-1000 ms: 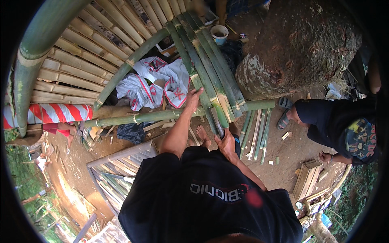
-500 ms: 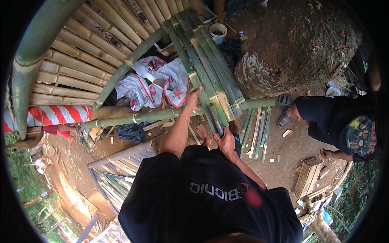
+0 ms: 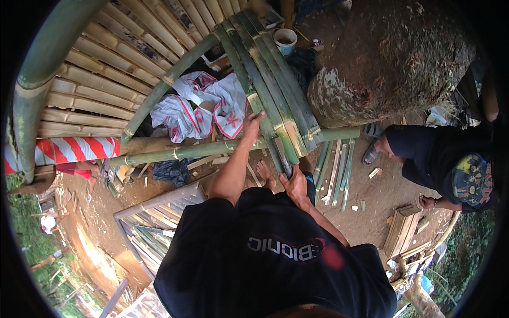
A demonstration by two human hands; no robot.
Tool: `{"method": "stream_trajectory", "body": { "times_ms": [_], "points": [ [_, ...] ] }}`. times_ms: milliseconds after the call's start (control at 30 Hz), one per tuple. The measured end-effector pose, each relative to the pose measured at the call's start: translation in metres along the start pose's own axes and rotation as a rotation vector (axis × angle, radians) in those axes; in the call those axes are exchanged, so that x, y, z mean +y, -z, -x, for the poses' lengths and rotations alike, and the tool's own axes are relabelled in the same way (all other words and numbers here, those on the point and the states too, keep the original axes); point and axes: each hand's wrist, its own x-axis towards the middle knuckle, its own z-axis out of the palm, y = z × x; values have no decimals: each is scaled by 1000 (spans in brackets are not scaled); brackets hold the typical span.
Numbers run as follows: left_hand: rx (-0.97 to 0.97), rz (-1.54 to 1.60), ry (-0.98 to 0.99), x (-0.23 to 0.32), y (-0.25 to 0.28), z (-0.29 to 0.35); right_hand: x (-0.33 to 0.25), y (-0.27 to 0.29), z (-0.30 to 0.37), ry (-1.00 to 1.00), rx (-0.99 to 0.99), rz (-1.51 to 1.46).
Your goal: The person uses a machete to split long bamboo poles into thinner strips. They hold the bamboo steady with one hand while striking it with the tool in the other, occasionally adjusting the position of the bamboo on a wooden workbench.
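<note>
My left hand [image 3: 252,126] grips the near left edge of a green split bamboo slat [image 3: 256,106], one of several lying side by side. In my right hand [image 3: 295,183], closed near my body, is a narrow dark blade-like tool [image 3: 287,168]. Its shiny end lies against the near ends of the slats, beside a brown strip [image 3: 278,150]; its handle is hidden by my fingers. Under the slats runs a round green bamboo pole [image 3: 196,152].
A large boulder [image 3: 387,63] stands right of the slats, with a white bucket [image 3: 285,42] behind them. White-and-red sacks [image 3: 204,106] lie left. Another person [image 3: 440,164] is at the right. Cut bamboo strips [image 3: 339,172] and a wooden block [image 3: 403,231] lie on the ground.
Both hands keep nearly the same place and hold. The slats have not visibly moved. Far off at the left, a figure in white has shifted slightly.
</note>
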Motion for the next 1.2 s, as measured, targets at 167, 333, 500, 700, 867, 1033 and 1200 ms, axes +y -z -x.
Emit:
{"method": "stream_trajectory", "body": {
  "times_ms": [167, 333, 500, 700, 867, 1033, 1200],
  "points": [
    [-2, 2, -4, 4, -3, 3, -1, 1, 0, -11, -4, 6],
    [-37, 20, -5, 6, 1, 4, 3, -2, 0, -10, -10, 6],
    [-20, -19, -18, 11, -4, 8, 1, 0, -1, -15, -11, 13],
    [-26, 15, -13, 3, 0, 2, 2, -3, 0, -19, -6, 9],
    [-15, 2, 9, 1, 2, -1, -1, -1, 0, -13, 1, -10],
    [-26, 16, 26, 6, -1, 3, 2, -2, -1, -23, -3, 9],
    [-10, -21, 40, 9, -1, 5, -1, 0, -1, -15, 0, 0]
  ]
}}
